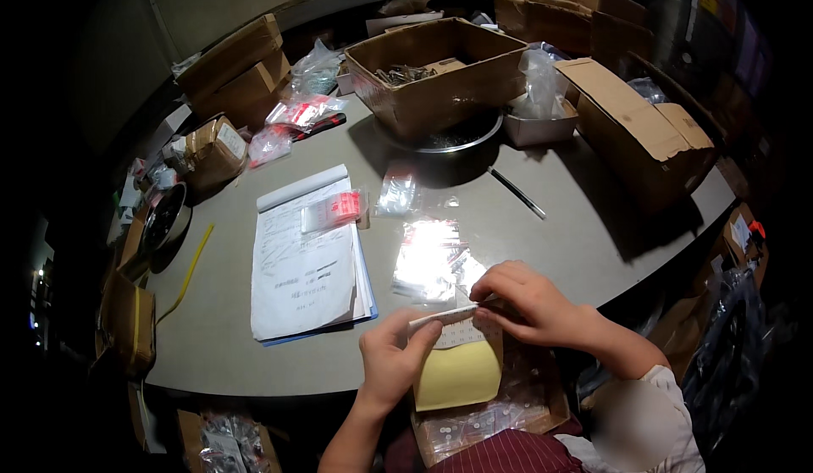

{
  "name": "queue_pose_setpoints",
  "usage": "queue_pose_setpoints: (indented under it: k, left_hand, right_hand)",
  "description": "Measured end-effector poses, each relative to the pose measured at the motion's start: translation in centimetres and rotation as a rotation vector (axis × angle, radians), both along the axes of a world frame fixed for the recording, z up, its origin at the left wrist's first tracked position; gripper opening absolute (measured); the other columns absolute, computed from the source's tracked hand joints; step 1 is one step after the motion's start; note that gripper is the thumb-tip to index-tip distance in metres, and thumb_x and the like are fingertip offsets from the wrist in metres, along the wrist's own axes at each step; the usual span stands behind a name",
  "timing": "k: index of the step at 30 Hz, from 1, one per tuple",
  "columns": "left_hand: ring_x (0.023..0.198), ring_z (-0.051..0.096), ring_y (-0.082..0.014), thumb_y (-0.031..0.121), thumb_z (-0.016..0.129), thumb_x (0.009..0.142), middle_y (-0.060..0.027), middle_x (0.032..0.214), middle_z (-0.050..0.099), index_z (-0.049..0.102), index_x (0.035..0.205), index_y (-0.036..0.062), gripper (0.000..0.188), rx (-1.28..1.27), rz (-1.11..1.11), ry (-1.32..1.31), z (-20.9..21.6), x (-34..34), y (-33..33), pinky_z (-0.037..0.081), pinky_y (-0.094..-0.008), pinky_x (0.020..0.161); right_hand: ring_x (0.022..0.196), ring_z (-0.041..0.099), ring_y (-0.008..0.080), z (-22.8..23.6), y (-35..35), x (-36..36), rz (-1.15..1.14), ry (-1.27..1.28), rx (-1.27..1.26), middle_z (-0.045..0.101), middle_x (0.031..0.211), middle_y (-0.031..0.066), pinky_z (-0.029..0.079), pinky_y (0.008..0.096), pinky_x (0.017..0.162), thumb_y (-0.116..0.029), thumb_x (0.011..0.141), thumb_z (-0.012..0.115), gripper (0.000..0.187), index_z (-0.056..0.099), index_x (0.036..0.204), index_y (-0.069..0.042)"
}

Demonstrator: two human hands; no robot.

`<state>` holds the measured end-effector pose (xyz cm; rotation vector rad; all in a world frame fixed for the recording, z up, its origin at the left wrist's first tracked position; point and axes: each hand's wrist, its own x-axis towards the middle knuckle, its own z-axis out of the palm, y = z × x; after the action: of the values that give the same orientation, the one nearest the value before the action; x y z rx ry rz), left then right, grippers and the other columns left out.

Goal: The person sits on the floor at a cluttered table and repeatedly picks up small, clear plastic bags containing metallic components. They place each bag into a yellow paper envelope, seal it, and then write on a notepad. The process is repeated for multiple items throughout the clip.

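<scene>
Both hands are at the near edge of the table, over a sheet of small printed labels (457,375); it is white with rows of print above and plain yellow below. My left hand (391,353) pinches its upper left side between thumb and fingers. At the upper right corner, my right hand (532,305) has its fingers closed on the sheet's edge; the fingertips are partly hidden. Just beyond lies a pile of shiny clear zip bags (428,257). Under the sheet, an open cardboard box (556,403) holds clear bags with small round pieces.
Left of the bags lies a written notepad (296,291) with a red-and-clear packet (332,211) on it. A black pen (517,193) lies to the right. Farther back, a large carton (440,92) of metal parts rests on a round metal bowl (474,138). More cartons (639,117) line the right side.
</scene>
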<state>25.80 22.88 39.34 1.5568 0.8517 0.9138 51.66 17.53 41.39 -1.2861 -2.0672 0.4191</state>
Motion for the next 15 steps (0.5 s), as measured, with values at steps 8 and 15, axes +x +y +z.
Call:
queue_pose_setpoints:
  k: [8,15]
  left_hand:
    - [0.078,0.063,-0.0058,0.006,0.076,0.096,-0.0006,0.086,0.072,0.074,0.102,-0.0039,0.012,0.094,0.06,0.065,0.0,0.3,-0.5,0.05,-0.0237,0.069]
    - [0.079,0.062,-0.0051,0.011,0.075,0.098,-0.0009,0.086,0.072,0.073,0.102,-0.0028,0.015,-0.028,0.042,0.004,0.0,0.2,-0.1,0.05,-0.0235,0.07]
  right_hand:
    - [0.094,0.062,0.0295,0.4,-0.1,-1.8,-0.041,-0.384,0.435,0.064,0.099,0.0089,0.05,0.0404,0.088,-0.007,0.076,0.078,0.03,0.066,0.104,-0.004]
    - [0.092,0.063,0.0277,0.0,0.2,-1.6,-0.008,-0.332,0.418,0.064,0.096,0.0085,0.052,0.0396,0.088,-0.011,0.076,0.077,0.031,0.068,0.104,-0.002]
